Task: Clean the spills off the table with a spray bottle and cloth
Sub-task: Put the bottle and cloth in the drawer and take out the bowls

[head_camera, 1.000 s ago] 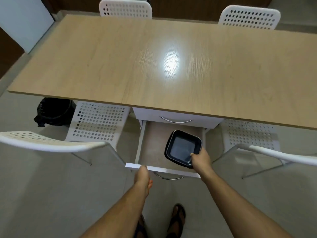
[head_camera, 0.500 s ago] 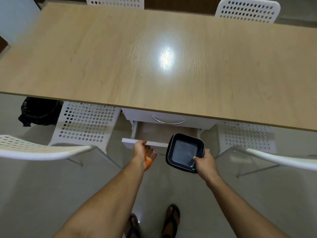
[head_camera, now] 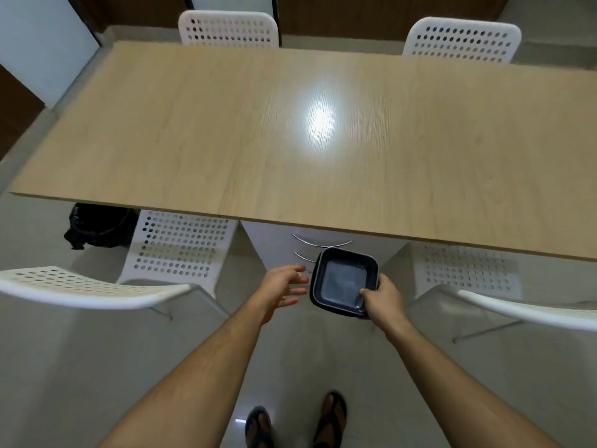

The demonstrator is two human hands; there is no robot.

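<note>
Below table (head_camera: 290,140) edge, right hand (head_camera: 382,300) grip pinches black dish (head_camera: 344,282); left hand (head_camera: 281,287) released, fingers spread.

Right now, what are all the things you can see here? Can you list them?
Table: one, light wood, across the middle.
Drawers: white fronts with curved metal handles, under the table's near edge, closed.
Chairs: five partly seen, white with holes; two behind the table, one tucked under its near left side, two at the near left and right edges.
Bag: one, black, on the floor under the table's left end.
Dish: one, black, square, held in front of the drawers.
Sandals: two, dark, on the person's feet at the bottom.
Left hand: open, beside the dish.
Right hand: grips the dish's near corner.
</note>
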